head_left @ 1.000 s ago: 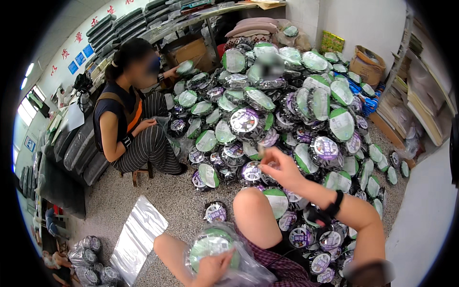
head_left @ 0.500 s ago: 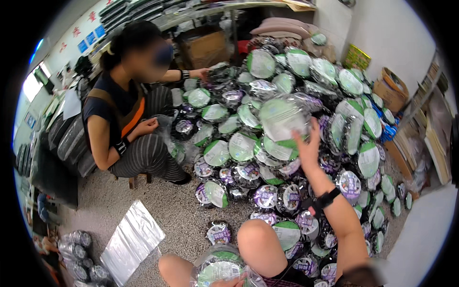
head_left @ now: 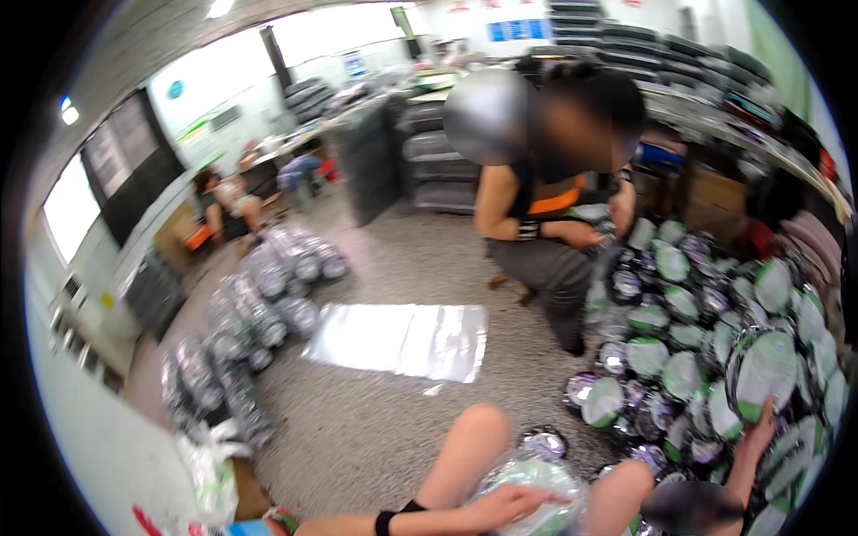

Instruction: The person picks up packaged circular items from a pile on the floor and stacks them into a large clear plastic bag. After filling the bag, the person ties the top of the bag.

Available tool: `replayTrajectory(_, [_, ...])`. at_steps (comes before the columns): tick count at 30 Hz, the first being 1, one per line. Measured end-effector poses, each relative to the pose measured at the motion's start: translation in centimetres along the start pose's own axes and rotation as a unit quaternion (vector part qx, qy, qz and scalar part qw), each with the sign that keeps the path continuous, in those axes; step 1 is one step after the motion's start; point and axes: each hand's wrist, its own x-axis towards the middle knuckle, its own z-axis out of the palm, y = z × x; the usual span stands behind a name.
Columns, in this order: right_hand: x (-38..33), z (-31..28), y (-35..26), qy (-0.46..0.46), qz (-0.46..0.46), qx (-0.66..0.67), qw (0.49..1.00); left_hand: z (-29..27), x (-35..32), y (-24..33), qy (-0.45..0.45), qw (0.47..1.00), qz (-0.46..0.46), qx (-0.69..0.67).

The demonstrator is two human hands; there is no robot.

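My right hand [head_left: 758,439], at the lower right, grips the lower edge of a round film-wrapped pack [head_left: 767,373] with a green and white label. It is held over a large pile of similar packs [head_left: 684,377], some showing purple and black sides. Between my bent knees sits a clear plastic bag [head_left: 534,473] with a round green-labelled pack inside. My left hand [head_left: 509,507] lies across the bag's near side, its fingers closed on the plastic and slightly blurred. Beside my knee on the floor is another round purple and black pack [head_left: 543,441].
A flat clear plastic sheet [head_left: 402,344] lies on the speckled floor. Rows of filled bags [head_left: 259,295] stand left of it. A co-worker [head_left: 545,223] crouches at the pile's far side, hands on plastic. Stacked black cushions [head_left: 438,165] stand behind. Another person sits far left.
My view has swung left, bringing the filled bags and windows into sight. The pack remains in my right hand. The co-worker's reaching arm has drawn back from the pile.
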Motion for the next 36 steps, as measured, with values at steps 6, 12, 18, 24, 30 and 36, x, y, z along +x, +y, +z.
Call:
replayTrajectory(6, [-27.3,9.2,-4.5,-0.188,-0.296,-0.182,0.919,0.2,-4.7,4.1,0.109,0.901,0.086,-0.411])
replayTrajectory(12, [-38.1,15.4,-8.0,-0.367,-0.310,-0.422,0.769,-1.6,-3.8,2.6,0.203,0.966,0.107,-0.123])
replayTrajectory(18, [-26.1,12.5,-5.2,-0.357,-0.089,-0.232,0.900,-3.0,3.2,3.8,0.210,0.971,0.070,0.087])
replayTrajectory(24, [-4.4,0.6,-9.1,0.097,-0.059,0.018,0.993,-1.8,7.3,8.4,-0.133,0.893,0.054,-0.426])
replayTrajectory(30, [11.8,-5.8,6.1,0.052,0.104,-0.026,0.993,-2.0,6.9,11.1,-0.076,0.888,0.116,-0.439])
replayTrajectory(36, [5.3,2.5,2.6,0.042,0.101,-0.106,0.988,-1.7,5.8,15.2,-0.080,0.904,0.137,-0.398])
